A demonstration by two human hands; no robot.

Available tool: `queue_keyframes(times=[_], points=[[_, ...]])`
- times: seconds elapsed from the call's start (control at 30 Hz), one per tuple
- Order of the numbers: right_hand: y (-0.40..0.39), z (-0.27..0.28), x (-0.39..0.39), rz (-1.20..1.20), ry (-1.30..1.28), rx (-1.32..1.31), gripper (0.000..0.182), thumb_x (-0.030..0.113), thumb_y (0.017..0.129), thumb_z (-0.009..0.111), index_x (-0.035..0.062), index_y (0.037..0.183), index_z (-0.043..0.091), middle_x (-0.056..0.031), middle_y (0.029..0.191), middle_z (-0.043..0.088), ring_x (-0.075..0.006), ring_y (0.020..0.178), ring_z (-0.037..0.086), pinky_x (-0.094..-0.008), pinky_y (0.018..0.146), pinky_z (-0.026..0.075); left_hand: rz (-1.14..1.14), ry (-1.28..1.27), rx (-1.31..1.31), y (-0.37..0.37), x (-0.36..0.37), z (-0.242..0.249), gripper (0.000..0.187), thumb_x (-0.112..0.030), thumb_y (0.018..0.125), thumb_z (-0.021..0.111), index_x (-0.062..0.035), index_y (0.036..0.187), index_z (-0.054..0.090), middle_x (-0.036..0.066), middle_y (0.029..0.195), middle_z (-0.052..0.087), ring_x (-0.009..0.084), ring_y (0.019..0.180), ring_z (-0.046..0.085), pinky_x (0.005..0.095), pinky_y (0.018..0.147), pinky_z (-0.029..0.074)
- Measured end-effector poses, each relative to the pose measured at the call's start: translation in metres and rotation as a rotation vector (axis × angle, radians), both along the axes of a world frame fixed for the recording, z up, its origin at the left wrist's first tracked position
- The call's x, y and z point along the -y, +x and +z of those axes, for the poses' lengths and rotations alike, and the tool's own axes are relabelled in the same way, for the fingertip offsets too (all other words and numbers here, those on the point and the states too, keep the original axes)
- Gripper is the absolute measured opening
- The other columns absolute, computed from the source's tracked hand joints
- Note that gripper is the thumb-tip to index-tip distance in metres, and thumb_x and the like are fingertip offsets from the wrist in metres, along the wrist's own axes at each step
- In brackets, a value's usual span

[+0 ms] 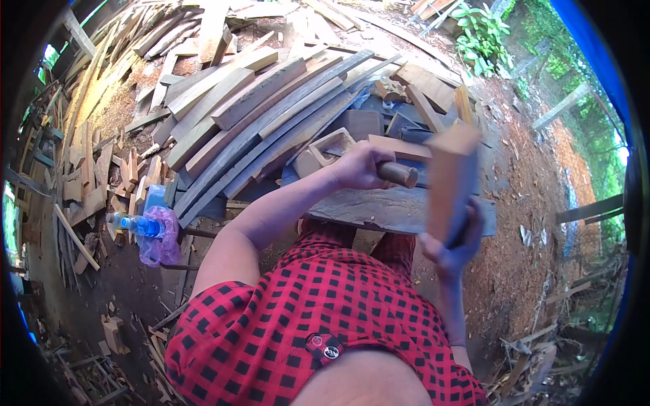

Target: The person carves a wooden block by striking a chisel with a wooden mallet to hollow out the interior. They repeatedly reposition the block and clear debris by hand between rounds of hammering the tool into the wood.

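My left hand [365, 167] is closed round a thick round wooden handle [401, 174], whose blunt end points right. The rest of that tool is hidden by the hand, so its kind cannot be told. My right hand [455, 240] grips the lower end of a thick wooden block [448, 179], held upright and smeared by motion. Below and between the hands lies a weathered grey plank [379, 208], like a bench top. Just behind my left hand is a hollowed, box-like wooden piece [332, 145].
Long timber boards [271, 111] are stacked ahead and to the left. Wood offcuts [91, 169] pile up farther left. Beside my left elbow stands a bottle [141, 225] with a pink plastic bag [161, 243]. A leafy plant [482, 40] grows at the back right.
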State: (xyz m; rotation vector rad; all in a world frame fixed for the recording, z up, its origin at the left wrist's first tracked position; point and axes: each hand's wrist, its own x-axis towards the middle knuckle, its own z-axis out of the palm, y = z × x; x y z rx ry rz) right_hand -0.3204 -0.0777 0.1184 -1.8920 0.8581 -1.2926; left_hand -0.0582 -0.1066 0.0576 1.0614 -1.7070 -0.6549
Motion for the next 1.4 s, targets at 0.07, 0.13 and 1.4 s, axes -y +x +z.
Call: queue_keyframes(times=[0.07,0.13,1.4], points=[[-0.006,0.007,0.003,0.047,-0.015,0.189,0.090,0.016,0.059,0.081,0.0029,0.136,0.034,-0.0098,0.118,0.048,-0.0210,0.110,0.049,-0.0337,0.095,0.041,0.027,-0.014,0.117,0.000,0.000,0.004,0.028,-0.019,0.060,0.080,-0.0068,0.080,0.064,0.013,0.074,0.063,0.0312,0.067,0.063,0.0379,0.064,0.049],[-0.006,-0.009,0.004,0.096,-0.027,0.376,0.092,0.014,0.059,0.080,0.0038,0.137,0.033,-0.0088,0.119,0.048,-0.0204,0.112,0.049,-0.0332,0.095,0.041,0.032,-0.018,0.121,-0.001,0.001,0.003,0.028,-0.019,0.059,0.080,-0.0073,0.079,0.064,0.014,0.073,0.062,0.0318,0.067,0.062,0.0378,0.064,0.049],[-0.015,-0.096,0.087,-0.090,0.334,-0.207,0.085,0.026,0.054,0.081,-0.0010,0.128,0.048,-0.0146,0.109,0.060,-0.0288,0.102,0.059,-0.0366,0.090,0.048,-0.038,-0.266,0.395,-0.026,-0.012,0.002,0.022,-0.018,0.059,0.072,-0.0100,0.071,0.056,0.010,0.071,0.058,0.0331,0.070,0.062,0.0436,0.061,0.050]])
